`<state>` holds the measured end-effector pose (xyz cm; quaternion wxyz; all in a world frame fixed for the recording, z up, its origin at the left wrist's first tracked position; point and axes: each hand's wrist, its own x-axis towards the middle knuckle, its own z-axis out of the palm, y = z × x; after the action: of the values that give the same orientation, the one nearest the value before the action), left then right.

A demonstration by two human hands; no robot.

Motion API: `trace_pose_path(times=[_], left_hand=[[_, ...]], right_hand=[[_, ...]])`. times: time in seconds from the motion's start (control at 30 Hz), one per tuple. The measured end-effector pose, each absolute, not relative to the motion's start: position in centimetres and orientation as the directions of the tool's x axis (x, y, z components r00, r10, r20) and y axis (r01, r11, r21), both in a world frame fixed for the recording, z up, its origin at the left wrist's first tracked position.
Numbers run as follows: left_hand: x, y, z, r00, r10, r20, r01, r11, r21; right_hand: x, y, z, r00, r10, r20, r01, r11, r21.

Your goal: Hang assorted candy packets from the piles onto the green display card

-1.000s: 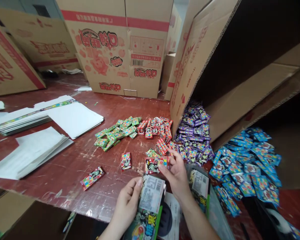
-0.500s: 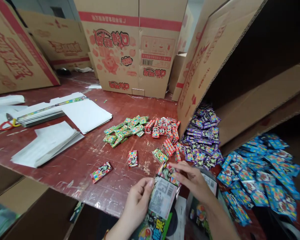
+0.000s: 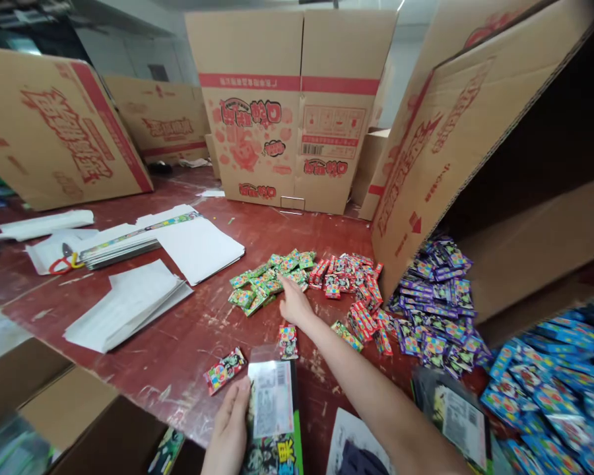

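Observation:
My left hand (image 3: 229,429) grips a flat bag (image 3: 272,412) with a white barcode label and a green and black print, at the table's near edge. My right hand (image 3: 293,302) is stretched out over the table, its fingers down on the pile of green packets (image 3: 267,280). To the right of that lie a pile of red packets (image 3: 351,280), a purple pile (image 3: 433,300) and a blue pile (image 3: 549,376). Two single packets (image 3: 224,370) (image 3: 288,341) lie loose near the bag.
Large printed cardboard cartons (image 3: 297,105) stand at the back and left; an open one (image 3: 499,165) lies tipped on the right over the purple packets. White flat sheets (image 3: 129,303) and red-handled scissors (image 3: 62,264) lie on the red table (image 3: 178,356). Another labelled bag (image 3: 450,412) sits at the lower right.
My right hand has left the bag and reached forward to the green pile. The red packet it held at the bag's mouth is no longer in view. The view has tilted up.

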<state>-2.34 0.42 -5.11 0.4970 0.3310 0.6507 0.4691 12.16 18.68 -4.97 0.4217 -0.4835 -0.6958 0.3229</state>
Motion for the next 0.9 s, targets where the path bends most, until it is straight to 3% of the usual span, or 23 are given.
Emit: trace_pose_path(times=[0.17,0.37,0.5,0.67,0.77,0.9], left_hand=[[-3.0,0.4,-5.1,-0.3,0.874,-0.383,-0.058,0.384,0.922],[-1.9,1.1,-5.7,-0.244,0.852,-0.463,-0.168,0.433,0.886],[0.1,1.1,-5.2,0.01,0.844,-0.536,-0.326,0.509,0.796],[3.3,-0.4,-4.6,0.267,0.824,-0.5,-0.413,0.567,0.713],[4.4,-1.2,-4.7,0.26,0.848,-0.462,-0.365,0.529,0.766],[5.0,-1.7,-4.7,0.206,0.909,-0.363,-0.203,0.403,0.893]], right_hand=[[9.9,23.3,-5.8,-0.275,0.937,0.214,0.31,0.297,-0.903],[16.0,16.6,-6.2,-0.171,0.983,0.063,0.07,0.076,-0.995],[20.3,10.3,-5.7,-0.098,0.993,-0.066,-0.081,-0.074,-0.994],[23.6,5.4,-4.3,0.043,0.993,-0.113,-0.294,-0.095,-0.951],[24.5,3.9,-3.4,0.1,0.987,-0.125,-0.447,-0.068,-0.892],[24.5,3.0,-1.9,0.062,0.996,-0.064,-0.455,-0.029,-0.89]])
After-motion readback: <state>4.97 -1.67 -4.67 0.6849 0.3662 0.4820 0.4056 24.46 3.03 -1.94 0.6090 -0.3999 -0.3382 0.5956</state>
